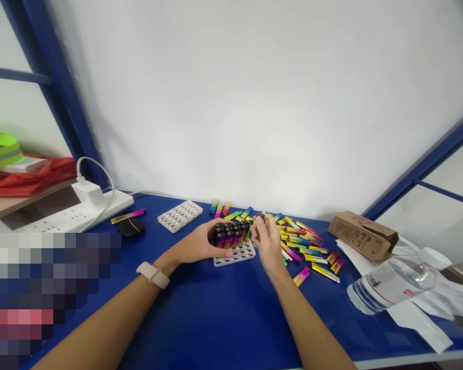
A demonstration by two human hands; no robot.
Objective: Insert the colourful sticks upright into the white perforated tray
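My left hand point(200, 241), with a light band on its wrist, curls round the left side of a cluster of black-topped, colourful lighter-like cases point(228, 236). Its thumb lies along the front. The cases stand upright in rows in a white perforated tray point(235, 257), whose front and right holes show. Just right of the cluster, my right hand point(266, 239) is closed in a pinch, fingertips up near a small dark piece; what exactly it holds is too small to tell. Loose metallic coloured cases point(300, 241) lie in a heap beside and behind my right hand.
A second white perforated tray point(180, 216) lies to the left, near a black pouch point(131, 227) and a power strip point(61, 216) with a plugged-in charger. On the right are a cardboard box point(364, 235), a tilted clear bottle point(396, 282) and white paper point(424, 324). A white wall rises behind.
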